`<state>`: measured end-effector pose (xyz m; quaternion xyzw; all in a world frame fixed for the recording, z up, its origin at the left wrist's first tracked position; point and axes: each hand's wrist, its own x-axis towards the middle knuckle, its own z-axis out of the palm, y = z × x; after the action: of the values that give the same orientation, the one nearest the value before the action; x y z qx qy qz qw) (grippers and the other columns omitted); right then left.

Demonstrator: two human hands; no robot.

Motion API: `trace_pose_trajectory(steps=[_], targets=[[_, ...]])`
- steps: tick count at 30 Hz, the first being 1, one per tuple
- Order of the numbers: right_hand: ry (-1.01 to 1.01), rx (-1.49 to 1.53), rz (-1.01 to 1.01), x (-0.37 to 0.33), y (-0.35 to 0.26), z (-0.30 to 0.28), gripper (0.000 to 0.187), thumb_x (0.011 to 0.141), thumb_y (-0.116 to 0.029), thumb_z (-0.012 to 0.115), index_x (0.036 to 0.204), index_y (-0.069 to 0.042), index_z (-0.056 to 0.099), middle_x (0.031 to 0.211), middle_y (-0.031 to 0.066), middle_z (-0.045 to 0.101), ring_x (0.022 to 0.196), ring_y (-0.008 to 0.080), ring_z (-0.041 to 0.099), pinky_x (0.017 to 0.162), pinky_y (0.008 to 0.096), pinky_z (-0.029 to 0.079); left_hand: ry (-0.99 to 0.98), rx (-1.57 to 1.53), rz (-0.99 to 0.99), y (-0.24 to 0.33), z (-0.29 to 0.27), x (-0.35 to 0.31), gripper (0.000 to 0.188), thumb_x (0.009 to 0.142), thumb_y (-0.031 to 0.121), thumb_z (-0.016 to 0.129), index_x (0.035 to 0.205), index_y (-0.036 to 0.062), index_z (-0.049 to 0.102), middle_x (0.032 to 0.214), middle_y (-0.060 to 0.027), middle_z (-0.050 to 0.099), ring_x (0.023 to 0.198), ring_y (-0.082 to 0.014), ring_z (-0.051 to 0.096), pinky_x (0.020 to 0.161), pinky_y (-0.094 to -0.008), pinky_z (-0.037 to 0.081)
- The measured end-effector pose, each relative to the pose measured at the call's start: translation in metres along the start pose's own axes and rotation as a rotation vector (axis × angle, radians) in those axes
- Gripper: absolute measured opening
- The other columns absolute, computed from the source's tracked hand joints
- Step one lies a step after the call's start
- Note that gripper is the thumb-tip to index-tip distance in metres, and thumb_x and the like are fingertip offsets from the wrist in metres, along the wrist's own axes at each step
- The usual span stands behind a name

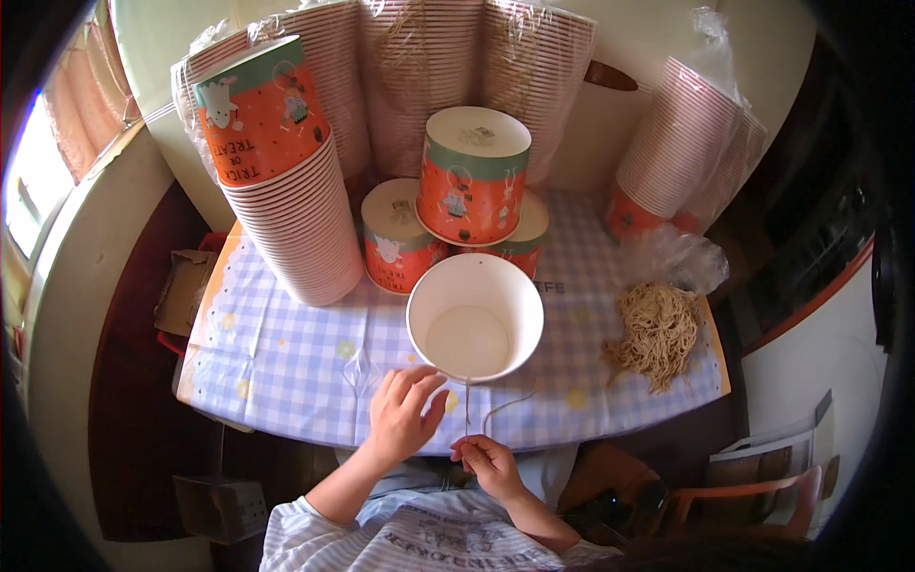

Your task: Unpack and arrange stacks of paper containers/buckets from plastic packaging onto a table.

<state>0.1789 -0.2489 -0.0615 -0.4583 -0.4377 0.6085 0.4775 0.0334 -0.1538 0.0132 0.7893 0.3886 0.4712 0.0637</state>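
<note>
The left hand [402, 412] grips the near rim of an open white paper bucket [475, 317], fingers curled over the edge with the thumb on the outside. The bucket tilts toward the person, its mouth facing up and back, above the near part of the surface [286, 353], which is covered with a blue checked cloth. The right hand [488, 462] sits just below the surface's near edge, fingers pressed together, pinching the lower end of a thin tan string [467, 410] that rises to the bucket's rim. A second strand curves away to the right over the cloth.

Behind the bucket, three upturned orange buckets [472, 181] stand stacked, close to its far rim. A tall leaning stack of nested buckets [286, 181] fills the left, and wrapped stacks [686, 143] rise at the back and right. A heap of tan strings [658, 334] lies near the right edge, beside a crumpled clear bag [677, 257]. Open cloth remains to the left front and between the bucket and the heap.
</note>
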Motion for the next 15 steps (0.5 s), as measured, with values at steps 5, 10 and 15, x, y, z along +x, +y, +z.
trace_pose_trajectory(steps=[5,10,15], targets=[[0.004,0.016,0.004,-0.002,-0.003,0.004,0.018,0.089,-0.015,0.048,0.096,-0.002,0.058,0.078,0.0017,0.060,0.069,0.0070,0.054,0.060,0.0196,0.043,-0.192,-0.601,-0.553,0.000,0.019,-0.055,0.018,0.075,0.009,0.063,0.092,0.0038,0.059,0.086,-0.0068,0.060,0.073,-0.0166,0.056,0.060,-0.0259,0.043],[0.100,-0.290,-0.180,0.000,0.003,-0.009,0.013,0.084,-0.011,0.054,0.091,0.000,0.057,0.080,0.0059,0.059,0.070,0.0101,0.055,0.062,0.0231,0.045,-0.366,-0.919,-0.767,0.004,0.036,-0.079,0.012,0.081,0.010,0.057,0.090,0.0027,0.061,0.085,-0.0047,0.061,0.071,-0.0105,0.052,0.062,-0.0219,0.041],[0.419,-0.489,-0.460,0.017,-0.025,-0.006,0.018,0.068,-0.011,0.067,0.081,-0.004,0.057,0.079,0.0069,0.056,0.070,0.0196,0.053,0.066,0.0289,0.044,-0.227,-0.850,-0.685,0.007,0.044,-0.082,0.008,0.081,0.008,0.057,0.086,0.0018,0.059,0.079,-0.0042,0.059,0.066,-0.0092,0.050,0.056,-0.0220,0.040]])
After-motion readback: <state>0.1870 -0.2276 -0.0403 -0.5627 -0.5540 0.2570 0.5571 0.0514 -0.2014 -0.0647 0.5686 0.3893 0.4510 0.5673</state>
